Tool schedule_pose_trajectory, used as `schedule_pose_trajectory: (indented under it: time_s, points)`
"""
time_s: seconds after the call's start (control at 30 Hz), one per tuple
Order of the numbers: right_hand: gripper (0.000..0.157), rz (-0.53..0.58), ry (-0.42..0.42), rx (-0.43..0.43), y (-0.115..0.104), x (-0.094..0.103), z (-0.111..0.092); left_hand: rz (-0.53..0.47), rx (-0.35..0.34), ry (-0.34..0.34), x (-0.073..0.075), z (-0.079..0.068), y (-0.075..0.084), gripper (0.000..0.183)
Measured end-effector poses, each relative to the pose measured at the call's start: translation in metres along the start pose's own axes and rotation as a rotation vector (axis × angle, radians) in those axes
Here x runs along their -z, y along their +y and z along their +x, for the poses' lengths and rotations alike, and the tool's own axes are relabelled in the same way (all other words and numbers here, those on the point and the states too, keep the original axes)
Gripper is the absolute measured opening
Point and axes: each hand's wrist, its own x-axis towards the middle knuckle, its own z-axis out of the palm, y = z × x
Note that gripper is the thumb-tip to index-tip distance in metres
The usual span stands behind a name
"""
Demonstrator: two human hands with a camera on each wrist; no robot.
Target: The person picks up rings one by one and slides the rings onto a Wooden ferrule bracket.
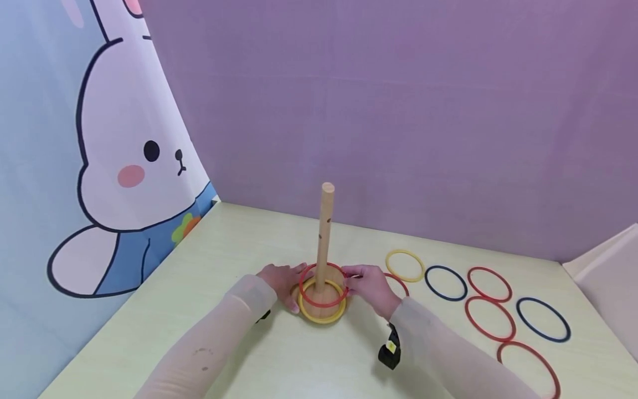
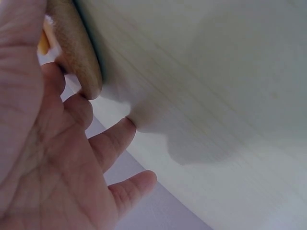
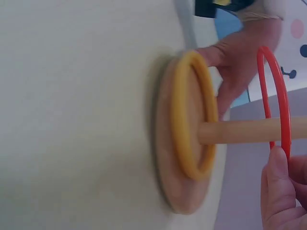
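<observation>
Blue-and-white fabric printed with a rabbit (image 1: 149,166) hangs at the far left, meeting a plain purple cloth (image 1: 399,122) behind the pale wooden bench (image 1: 199,260). Nearest that side, the person's left hand (image 1: 281,281) rests against the rim of a round, light-brown wooden base (image 3: 186,203), fingers loosely spread and touching it without clenching. From the base rises an upright wooden peg (image 1: 325,233); a thin yellow ring (image 3: 180,120) lies flat round its foot. Above that, a thin red ring (image 3: 284,105) encircles the peg, raised clear of the yellow one, its right edge pinched between the thumb and fingers of the right hand (image 1: 371,288). Just past that hand lies another red ring (image 1: 406,288), partly hidden, then a second yellow ring (image 1: 404,251), a dark blue ring (image 1: 426,277), three more red rings (image 1: 467,310) in a touching line, and a second dark blue ring (image 1: 555,340) farthest right.
</observation>
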Motion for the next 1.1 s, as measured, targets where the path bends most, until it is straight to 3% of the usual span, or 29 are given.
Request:
schedule_pose_trajectory:
  time_s: [0.43,1.1]
  points:
    - [0.027,0.031,0.046,0.024,0.026,-0.010,-0.005,-0.001,-0.018,0.024,-0.003,0.004,0.000,0.089]
    - [0.028,0.040,0.076,-0.028,0.039,-0.018,-0.006,0.001,-0.046,0.021,-0.002,0.005,-0.001,0.088]
